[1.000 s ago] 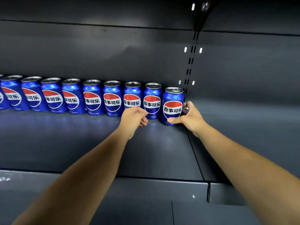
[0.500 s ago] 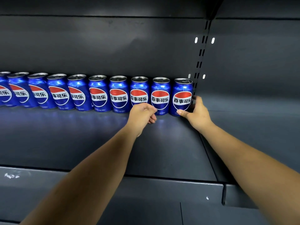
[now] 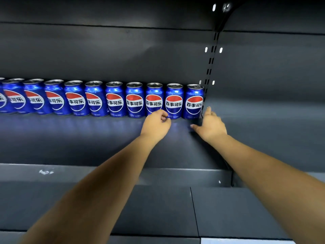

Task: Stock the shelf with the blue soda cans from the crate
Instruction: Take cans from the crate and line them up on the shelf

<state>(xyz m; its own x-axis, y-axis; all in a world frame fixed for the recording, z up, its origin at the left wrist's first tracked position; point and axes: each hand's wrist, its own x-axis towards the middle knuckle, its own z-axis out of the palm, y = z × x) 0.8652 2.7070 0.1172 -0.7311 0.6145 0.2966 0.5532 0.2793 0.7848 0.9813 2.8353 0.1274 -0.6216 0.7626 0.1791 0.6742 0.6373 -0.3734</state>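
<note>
Several blue soda cans (image 3: pixel 134 100) stand upright in one row along the back of the dark shelf (image 3: pixel 88 143). The rightmost can (image 3: pixel 193 101) stands at the row's end, next to the slotted upright. My right hand (image 3: pixel 210 125) is just right of and in front of that can, fingers spread and off it. My left hand (image 3: pixel 156 125) hovers in front of the second and third cans from the right, fingers loosely curled, holding nothing. The crate is out of view.
A slotted metal upright (image 3: pixel 210 67) divides this shelf bay from a bare bay (image 3: pixel 272 131) to the right. Another shelf underside (image 3: pixel 123 9) hangs overhead. A lower shelf edge (image 3: pixel 158 210) runs under my forearms.
My right hand has let go of the rightmost can, now set in line with the row, and has drawn back a little. My left hand stayed in place.
</note>
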